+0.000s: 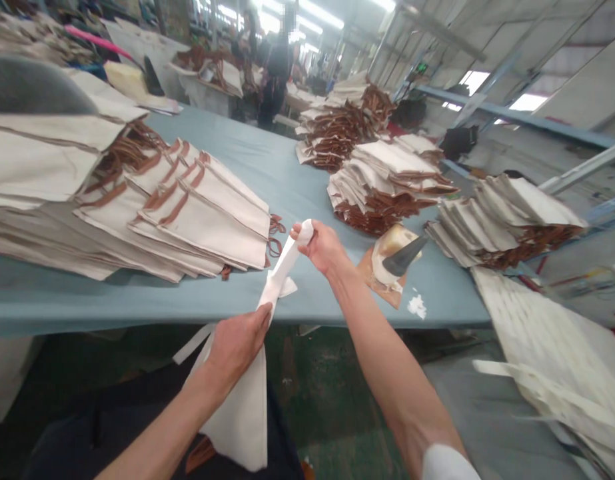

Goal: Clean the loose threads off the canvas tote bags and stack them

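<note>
A narrow white fabric strip (283, 264) stretches between my hands over the table's front edge. My right hand (323, 247) pinches its far end, where the strip curls over the fingers. Nearer to me, my left hand (240, 347) is closed on the strip's lower part, together with a cream cloth piece (244, 413) that hangs below the table edge. Another thin white strip end (193, 343) sticks out left of that hand. To the right of my right forearm, a pale container with a dark tapered handle (406, 255) rests on a brown board (394, 295).
Overlapping cream cloth pieces with brown straps (207, 207) cover the table's left side. More brown-edged bundles (387, 177) are stacked at the back and right (507, 213). White scraps (417, 307) lie near the front edge of the blue-grey table (227, 140). A person (277, 67) stands beyond.
</note>
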`<state>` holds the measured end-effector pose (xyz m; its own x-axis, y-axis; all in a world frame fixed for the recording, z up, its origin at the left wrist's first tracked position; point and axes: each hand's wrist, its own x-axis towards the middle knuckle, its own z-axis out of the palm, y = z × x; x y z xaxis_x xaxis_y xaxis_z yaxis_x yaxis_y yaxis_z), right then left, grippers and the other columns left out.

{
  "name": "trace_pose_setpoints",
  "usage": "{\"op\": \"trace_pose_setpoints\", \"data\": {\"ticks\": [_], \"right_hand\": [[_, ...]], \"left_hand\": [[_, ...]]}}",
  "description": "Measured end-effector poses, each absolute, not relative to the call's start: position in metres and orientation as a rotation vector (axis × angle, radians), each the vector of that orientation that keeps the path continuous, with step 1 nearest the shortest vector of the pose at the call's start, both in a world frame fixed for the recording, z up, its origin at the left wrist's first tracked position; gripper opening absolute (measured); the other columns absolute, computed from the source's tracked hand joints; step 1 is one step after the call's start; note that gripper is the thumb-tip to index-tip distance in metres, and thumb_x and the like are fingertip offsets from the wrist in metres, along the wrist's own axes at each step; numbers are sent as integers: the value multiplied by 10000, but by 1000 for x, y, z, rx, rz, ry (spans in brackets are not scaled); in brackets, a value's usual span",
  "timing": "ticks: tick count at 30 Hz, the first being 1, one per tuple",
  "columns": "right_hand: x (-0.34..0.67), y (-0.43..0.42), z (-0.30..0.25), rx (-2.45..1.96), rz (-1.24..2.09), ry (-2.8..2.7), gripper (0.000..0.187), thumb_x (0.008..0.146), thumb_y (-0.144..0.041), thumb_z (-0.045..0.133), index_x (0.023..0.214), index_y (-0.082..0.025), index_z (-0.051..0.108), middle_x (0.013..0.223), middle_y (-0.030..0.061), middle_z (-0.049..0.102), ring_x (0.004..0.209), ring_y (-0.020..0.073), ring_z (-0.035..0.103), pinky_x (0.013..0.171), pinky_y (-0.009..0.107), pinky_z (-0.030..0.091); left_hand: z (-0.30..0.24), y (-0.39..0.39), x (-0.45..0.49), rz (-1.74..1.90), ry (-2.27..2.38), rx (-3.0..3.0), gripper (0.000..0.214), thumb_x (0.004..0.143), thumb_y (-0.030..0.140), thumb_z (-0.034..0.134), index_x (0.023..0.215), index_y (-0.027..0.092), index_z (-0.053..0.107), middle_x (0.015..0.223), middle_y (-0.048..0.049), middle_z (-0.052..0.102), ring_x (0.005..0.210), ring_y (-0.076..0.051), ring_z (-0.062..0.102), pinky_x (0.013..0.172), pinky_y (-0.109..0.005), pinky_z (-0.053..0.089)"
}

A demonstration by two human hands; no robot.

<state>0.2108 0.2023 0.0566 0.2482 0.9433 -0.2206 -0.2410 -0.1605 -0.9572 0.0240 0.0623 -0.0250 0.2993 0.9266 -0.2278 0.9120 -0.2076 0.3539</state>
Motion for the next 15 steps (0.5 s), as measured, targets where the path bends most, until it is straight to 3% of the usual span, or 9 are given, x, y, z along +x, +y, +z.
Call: {"op": "trace_pose_setpoints", "data": {"ticks": [3,5,15], "right_hand": [[214,248,72,-1336,1187,-636,369,1112,-401,776,1399,-175,722,1360,111,759,1118,257,785,945,455,703],[214,273,81,-1351,1142,-570,416,1110,-406,775,1457,-188,703,1449,126,730,1215,291,766,1020,509,687],[211,333,146,-1328,985,-473,412,1113,-404,771,1456,-187,701,1443,125,730,1203,286,768,1003,496,692]], "left_hand": [[-23,62,24,-13,1625,2191,391,1219,292,498,1553,246,696,1149,-129,904,1057,-347,887,861,-440,666],[-21,65,24,-40,1619,2207,406,1215,276,475,1556,268,695,1159,-145,913,1084,-375,891,847,-419,657],[-32,67,25,46,1595,2158,386,1197,290,445,1472,271,716,1126,-153,914,1040,-363,895,855,-400,649]]}}
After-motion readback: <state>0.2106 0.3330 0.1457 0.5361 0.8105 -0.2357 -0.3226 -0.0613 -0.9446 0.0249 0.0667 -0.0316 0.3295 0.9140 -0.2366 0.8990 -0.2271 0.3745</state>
